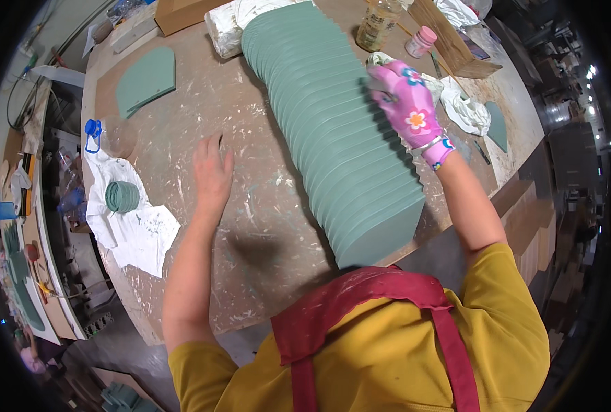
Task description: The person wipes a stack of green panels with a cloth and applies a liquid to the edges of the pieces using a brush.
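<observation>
A long row of green rounded panels [350, 130], overlapped like fanned cards, runs across the table from its far side toward me. My right hand [408, 103], in a pink flowered glove, is above the row's right edge with its fingers closed on a pale rag [379, 59]. Part of that rag is hidden under the glove. My left hand [213, 172] is bare and rests on the brown table [250, 226], left of the row, fingers stretched out and holding nothing. Farther left lies a separate pair of green panels [149, 79].
A roll of green strip [122, 196] sits on a white cloth [137, 237] at the left edge. A white wrapped bundle [224, 31] touches the row's far end. Back right are a jar [379, 26], a pink-capped bottle [422, 41], a wooden block [449, 38] and a crumpled cloth [466, 110].
</observation>
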### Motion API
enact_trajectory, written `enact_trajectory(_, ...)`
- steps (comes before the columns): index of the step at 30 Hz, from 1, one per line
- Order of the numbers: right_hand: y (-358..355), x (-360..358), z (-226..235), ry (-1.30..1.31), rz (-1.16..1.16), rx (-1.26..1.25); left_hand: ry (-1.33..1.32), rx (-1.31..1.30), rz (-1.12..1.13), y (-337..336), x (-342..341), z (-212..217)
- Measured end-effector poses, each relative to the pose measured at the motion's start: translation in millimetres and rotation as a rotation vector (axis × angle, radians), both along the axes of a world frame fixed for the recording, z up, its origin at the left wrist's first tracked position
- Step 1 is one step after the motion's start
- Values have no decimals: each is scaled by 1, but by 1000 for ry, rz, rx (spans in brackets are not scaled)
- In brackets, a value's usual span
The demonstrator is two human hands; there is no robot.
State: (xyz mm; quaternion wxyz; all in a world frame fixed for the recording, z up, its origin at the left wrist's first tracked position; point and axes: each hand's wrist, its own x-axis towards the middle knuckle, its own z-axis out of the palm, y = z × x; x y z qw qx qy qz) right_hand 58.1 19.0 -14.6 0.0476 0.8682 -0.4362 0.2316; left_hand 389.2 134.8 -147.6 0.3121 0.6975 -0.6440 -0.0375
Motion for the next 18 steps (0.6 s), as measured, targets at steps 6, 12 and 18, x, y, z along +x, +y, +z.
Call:
enact_trajectory(6,27,98,4,52,591,112,-14,-41,-13,-2,1,-6)
enact_trajectory(12,11,84,-2,50,402,213,12,-18,-12,0,2,-7)
enact_trajectory(18,-13,-3,-12,-150,-48,80,17,-22,-15,1,4,-2)
